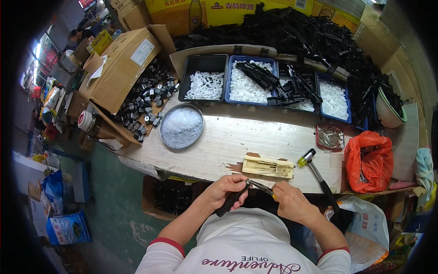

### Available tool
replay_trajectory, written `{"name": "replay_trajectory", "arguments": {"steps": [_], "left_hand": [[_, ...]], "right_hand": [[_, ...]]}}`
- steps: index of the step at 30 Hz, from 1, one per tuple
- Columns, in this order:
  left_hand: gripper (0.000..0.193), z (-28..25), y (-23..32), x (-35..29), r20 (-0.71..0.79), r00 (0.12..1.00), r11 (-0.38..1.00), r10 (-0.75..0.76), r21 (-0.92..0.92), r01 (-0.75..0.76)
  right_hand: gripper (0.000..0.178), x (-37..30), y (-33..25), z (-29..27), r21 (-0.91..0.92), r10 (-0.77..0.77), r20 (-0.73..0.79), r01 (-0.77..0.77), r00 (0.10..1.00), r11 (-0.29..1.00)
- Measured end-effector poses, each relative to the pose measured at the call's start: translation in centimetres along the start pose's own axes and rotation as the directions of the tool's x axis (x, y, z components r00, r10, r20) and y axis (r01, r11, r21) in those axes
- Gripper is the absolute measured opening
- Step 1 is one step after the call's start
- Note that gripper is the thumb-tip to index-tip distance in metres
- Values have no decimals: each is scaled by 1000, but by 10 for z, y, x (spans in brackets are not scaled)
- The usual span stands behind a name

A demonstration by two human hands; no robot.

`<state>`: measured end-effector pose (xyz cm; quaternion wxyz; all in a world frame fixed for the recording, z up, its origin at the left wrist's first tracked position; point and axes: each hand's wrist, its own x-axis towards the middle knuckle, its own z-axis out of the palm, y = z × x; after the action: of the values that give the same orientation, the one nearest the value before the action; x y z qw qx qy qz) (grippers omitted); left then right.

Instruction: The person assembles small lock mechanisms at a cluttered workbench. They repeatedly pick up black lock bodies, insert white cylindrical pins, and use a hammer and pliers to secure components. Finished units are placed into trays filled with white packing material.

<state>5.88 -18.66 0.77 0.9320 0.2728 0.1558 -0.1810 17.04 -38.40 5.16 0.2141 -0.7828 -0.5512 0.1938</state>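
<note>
My left hand (226, 190) is closed round a long black plastic part (232, 202), which tilts down toward my lap. In my right hand (292, 201) is a pair of long-nosed pliers (261, 186), a bit of yellow handle showing between the fingers. The tips of the pliers meet the upper end of the black part; whether they grip anything there is too small to tell. Just beyond both hands, a cream-coloured block fixture (268, 167) with a slot lies near the table's front edge. To its right rests a hammer (315, 170) with a yellow-and-black head.
Several bins (205, 97) of white plastic pieces line the back, two topped with black parts, before a heap of black parts (292, 32). A round tray (182, 145) stands left, near a carton (119, 68). At right are a red dish (330, 138) of small metal pieces and a red bag (368, 157).
</note>
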Motion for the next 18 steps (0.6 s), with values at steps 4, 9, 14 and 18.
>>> {"name": "replay_trajectory", "arguments": {"steps": [4,9,14,18], "left_hand": [[24,-22,-10,-10,218,976,966,-18,-248,74],[23,-40,-7,-44,27,1000,993,-7,-120,10],[37,-78,-11,-113,-322,698,-143,640,843,519],[22,-82,45,-120,-303,359,158,883,911,381]], "right_hand": [[24,9,-9,-2,-32,-79,76,81,994,996],[25,27,-15,11,-41,-198,-19,197,980,980],[25,8,29,-2,-8,88,-461,-104,883,995],[22,-33,97,-10,-151,339,-616,-528,711,836]]}}
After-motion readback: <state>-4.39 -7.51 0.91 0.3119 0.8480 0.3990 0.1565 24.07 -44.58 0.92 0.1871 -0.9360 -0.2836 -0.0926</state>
